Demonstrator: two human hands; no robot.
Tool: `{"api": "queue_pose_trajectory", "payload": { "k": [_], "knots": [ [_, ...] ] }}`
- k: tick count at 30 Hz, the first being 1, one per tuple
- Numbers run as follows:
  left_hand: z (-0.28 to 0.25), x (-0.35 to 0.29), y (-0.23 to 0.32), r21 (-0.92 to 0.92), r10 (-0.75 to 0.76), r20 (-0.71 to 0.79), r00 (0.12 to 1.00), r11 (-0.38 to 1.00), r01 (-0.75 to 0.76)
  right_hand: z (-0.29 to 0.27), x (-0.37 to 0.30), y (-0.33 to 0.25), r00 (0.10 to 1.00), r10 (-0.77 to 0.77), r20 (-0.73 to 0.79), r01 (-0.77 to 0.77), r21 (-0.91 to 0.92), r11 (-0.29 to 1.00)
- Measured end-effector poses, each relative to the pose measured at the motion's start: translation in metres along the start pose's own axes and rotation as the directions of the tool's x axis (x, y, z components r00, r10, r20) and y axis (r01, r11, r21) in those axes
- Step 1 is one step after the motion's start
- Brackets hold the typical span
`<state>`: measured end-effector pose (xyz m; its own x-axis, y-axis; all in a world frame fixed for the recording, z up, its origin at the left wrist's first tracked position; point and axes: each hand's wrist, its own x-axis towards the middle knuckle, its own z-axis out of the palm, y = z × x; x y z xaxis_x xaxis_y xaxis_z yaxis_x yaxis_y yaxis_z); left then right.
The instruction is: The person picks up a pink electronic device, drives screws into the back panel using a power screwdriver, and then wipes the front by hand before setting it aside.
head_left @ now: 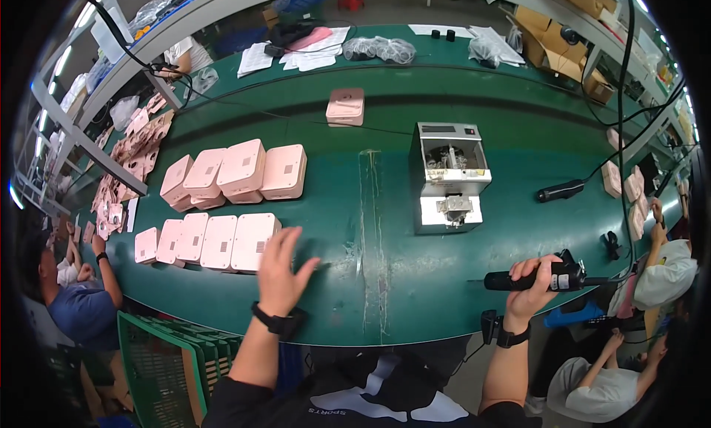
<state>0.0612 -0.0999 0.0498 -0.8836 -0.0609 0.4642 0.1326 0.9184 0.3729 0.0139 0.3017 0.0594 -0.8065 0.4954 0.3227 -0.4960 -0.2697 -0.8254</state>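
Note:
My right hand [527,289] is wrapped round a black electric screwdriver [564,277], its thin bit pointing left over the green table and its cord running off to the right. With fingers apart, my left hand [280,274] is at the right edge of the nearest pale pink plastic case [254,239]; whether it touches the case I cannot tell. That case ends a front row of several like it. Behind them, more pink cases [241,165] lie in a stacked row. A boxy metal screw feeder [452,177] stands right of the middle.
Another black screwdriver [561,191] lies at the right, and a single pink case [346,106] sits farther back. Pink parts [133,154] are heaped at the far left. Green crates [163,354] stand below the front edge. People work at both sides. Cords hang at the right.

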Motion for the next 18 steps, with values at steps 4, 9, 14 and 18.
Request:
{"api": "queue_pose_trajectory", "payload": {
  "k": [4,9,14,18],
  "knots": [
    [-0.025,-0.012,-0.024,0.236,-0.129,-0.009,0.992,0.963,0.128,0.003,0.009,0.005,1.0,0.008,0.014,-0.008,0.005,1.0],
    [-0.016,-0.029,-0.035,0.318,-0.014,0.14,0.99,0.948,-0.031,0.014,0.015,0.007,0.998,0.05,0.034,-0.048,-0.074,0.996],
    [-0.009,-0.014,0.017,-0.098,0.409,0.424,0.808,0.908,-0.408,0.021,0.011,0.007,0.997,0.029,0.074,-0.02,-0.118,0.993],
    [0.036,0.004,0.073,-0.337,0.623,0.474,0.622,0.781,-0.525,0.023,0.004,-0.001,0.994,0.016,0.108,0.006,-0.193,0.981]
  ]
}}
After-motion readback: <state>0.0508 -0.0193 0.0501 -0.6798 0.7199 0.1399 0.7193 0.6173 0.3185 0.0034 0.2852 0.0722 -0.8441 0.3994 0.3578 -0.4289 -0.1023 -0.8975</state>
